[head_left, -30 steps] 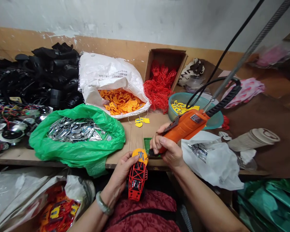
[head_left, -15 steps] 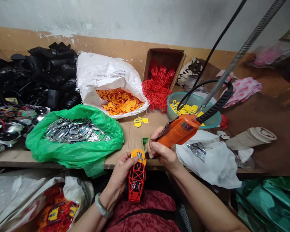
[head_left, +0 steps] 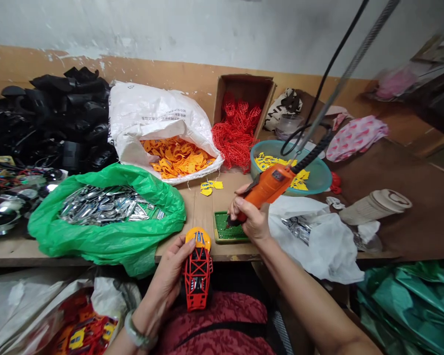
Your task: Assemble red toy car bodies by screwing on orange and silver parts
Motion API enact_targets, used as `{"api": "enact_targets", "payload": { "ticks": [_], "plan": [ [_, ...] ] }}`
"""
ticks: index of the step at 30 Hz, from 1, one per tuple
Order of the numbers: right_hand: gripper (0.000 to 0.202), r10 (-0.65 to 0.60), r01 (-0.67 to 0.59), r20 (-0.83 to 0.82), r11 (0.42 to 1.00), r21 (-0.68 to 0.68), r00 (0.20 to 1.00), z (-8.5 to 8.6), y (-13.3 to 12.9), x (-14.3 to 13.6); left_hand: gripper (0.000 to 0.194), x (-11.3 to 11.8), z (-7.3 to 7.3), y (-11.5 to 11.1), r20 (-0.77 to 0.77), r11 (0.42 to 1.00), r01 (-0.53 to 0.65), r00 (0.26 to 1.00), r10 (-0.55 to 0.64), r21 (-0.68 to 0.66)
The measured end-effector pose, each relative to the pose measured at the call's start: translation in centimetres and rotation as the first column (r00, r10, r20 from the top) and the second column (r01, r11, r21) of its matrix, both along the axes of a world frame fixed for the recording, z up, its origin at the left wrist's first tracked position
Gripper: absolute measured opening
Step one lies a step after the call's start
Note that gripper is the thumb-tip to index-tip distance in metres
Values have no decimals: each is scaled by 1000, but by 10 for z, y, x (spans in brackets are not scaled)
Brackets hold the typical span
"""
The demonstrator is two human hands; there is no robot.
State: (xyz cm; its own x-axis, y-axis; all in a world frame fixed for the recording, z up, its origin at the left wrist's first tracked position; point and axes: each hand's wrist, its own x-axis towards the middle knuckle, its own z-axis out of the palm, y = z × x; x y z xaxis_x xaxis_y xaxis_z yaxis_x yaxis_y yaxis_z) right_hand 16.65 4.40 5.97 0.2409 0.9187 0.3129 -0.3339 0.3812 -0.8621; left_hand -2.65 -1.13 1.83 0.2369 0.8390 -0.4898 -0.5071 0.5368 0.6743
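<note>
My left hand [head_left: 172,268] is closed around the side of a toy car body [head_left: 198,273], with a red lattice frame, dark parts inside and a yellow-orange front. It is held over my lap, just off the table's front edge. An orange electric screwdriver [head_left: 268,186] is gripped in my right hand [head_left: 249,214], tilted with its tip pointing down and left. That tip is over a green perforated tray [head_left: 222,235] on the table; whether it touches anything there I cannot tell. The screwdriver hangs from a spring and a black cable [head_left: 331,69].
A green bag [head_left: 107,246] of silvery parts lies left, behind it a white sack [head_left: 159,106] of orange pieces. Red frames [head_left: 239,130] spill from a cardboard box. A teal basin [head_left: 320,180] holds yellow pieces. A white bag [head_left: 318,256] lies right.
The screwdriver has moved away from the toy car's front and now points at the green tray. My left hand has shifted slightly left with the car.
</note>
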Motion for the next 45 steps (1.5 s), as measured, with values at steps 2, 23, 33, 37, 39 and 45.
{"api": "enact_targets", "payload": {
  "ticks": [2,23,33,37,39,45],
  "plan": [
    [21,0,0,20,1000,-21,1000,-11,5,1,45,-3,-3,-1,17,1000,7,1000,-7,1],
    [26,8,-3,41,994,-111,999,-27,10,-12,32,-11,-9,-1,111,999,42,993,-40,-21],
    [26,37,-30,56,991,-131,998,-27,11,-13,32,-10,-8,-2,155,998,61,986,-56,-27],
    [26,20,-15,48,994,-111,999,-25,14,-9,29,-9,-5,-2,153,998,65,986,-60,-27],
    [26,5,-1,36,995,-95,999,-17,15,-7,31,-8,-5,-2,146,997,74,987,-71,-13],
    [19,46,-46,-119,999,9,992,30,1,-12,43,-3,-6,-3,120,994,104,987,-105,15]
  ]
}}
